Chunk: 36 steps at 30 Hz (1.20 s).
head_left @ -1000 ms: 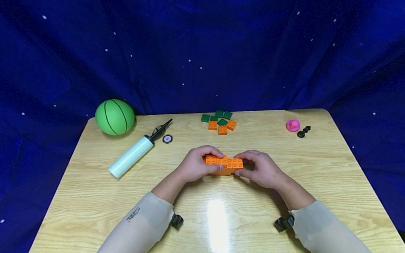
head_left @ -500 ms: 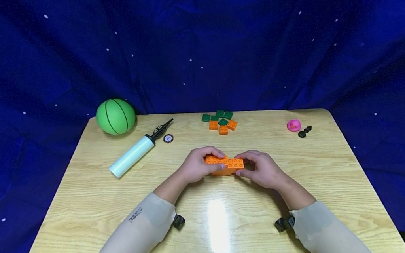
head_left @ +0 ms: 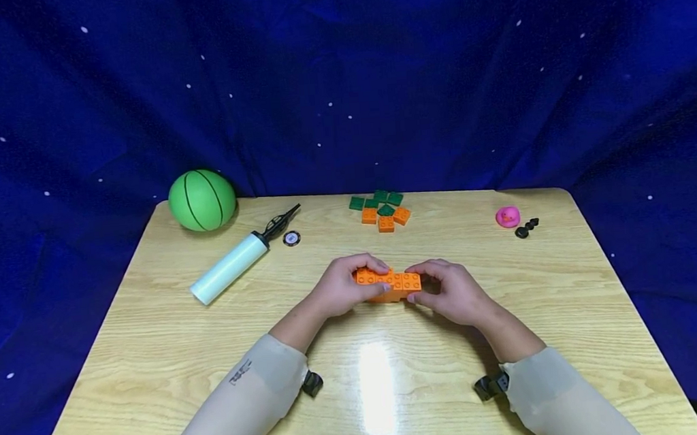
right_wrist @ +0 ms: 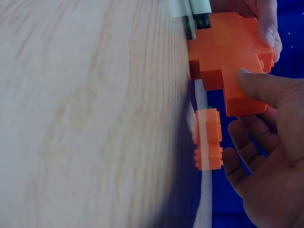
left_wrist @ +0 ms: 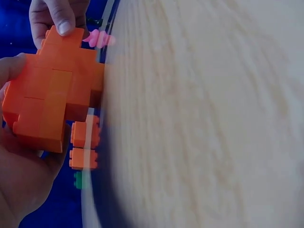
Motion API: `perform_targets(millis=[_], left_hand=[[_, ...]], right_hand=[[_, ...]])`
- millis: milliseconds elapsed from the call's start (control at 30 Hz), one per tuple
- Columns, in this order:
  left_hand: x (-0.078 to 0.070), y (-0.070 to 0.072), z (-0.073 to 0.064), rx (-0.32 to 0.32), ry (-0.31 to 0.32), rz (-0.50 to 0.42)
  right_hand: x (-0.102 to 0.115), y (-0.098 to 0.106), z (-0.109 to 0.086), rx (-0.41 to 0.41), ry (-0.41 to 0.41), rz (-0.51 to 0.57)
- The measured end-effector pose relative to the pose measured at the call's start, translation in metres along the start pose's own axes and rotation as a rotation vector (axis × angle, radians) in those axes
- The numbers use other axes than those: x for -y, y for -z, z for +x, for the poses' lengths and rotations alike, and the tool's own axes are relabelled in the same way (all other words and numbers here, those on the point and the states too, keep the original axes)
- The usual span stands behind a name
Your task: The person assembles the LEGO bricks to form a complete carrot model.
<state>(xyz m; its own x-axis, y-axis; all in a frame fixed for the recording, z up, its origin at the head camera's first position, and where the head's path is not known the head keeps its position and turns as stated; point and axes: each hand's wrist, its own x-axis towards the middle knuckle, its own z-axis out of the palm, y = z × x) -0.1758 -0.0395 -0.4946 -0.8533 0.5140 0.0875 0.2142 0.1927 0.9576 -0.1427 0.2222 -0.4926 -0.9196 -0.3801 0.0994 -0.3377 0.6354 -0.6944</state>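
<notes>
A stepped block of joined orange toy bricks (head_left: 398,282) is between my two hands near the middle of the table. My left hand (head_left: 344,287) grips its left end, with the thumb along the near side and fingers over the back. At the other end my right hand (head_left: 451,293) pinches the block between thumb and fingers. Both wrist views show the smooth side of the orange brick block (left_wrist: 50,95), which narrows in steps toward its lower edge. In the right wrist view, the right thumb (right_wrist: 261,85) presses on one end of it.
Behind the hands lie several loose orange bricks (head_left: 386,224) and green pieces (head_left: 356,203). A green ball (head_left: 202,200), a hand pump (head_left: 229,268) and a poker chip (head_left: 291,238) are at the left. At right sit a pink rubber duck (head_left: 507,216) and a small black object (head_left: 523,232).
Both hands keep their hold on the orange brick block and barely move. The whole head view has shifted slightly, so everything appears a little further right.
</notes>
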Motion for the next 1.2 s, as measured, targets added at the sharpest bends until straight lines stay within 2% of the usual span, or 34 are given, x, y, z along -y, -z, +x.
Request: perform_targets(millis=[267,500,700,900,1067,1200], left_hand=[[0.004,0.000,0.001,0.002,0.002,0.000],[0.005,0.006,-0.001,0.033,0.036,0.001],[0.005,0.019,-0.004,0.063,0.025,0.080],[0.011,0.036,-0.012,0.071,0.091,0.108],[0.018,0.042,-0.020,0.045,0.119,0.144],[0.021,0.042,-0.025,0.018,0.101,0.206]], right_hand=[[-0.001,0.000,0.000,-0.002,-0.010,0.008],[-0.001,0.000,-0.001,-0.002,-0.004,0.017],[0.000,0.000,0.000,0.001,-0.005,0.020],[-0.002,-0.001,0.001,0.000,-0.014,0.023],[-0.002,-0.002,0.001,-0.008,-0.002,0.031],[-0.002,-0.003,0.001,-0.020,0.019,0.029]])
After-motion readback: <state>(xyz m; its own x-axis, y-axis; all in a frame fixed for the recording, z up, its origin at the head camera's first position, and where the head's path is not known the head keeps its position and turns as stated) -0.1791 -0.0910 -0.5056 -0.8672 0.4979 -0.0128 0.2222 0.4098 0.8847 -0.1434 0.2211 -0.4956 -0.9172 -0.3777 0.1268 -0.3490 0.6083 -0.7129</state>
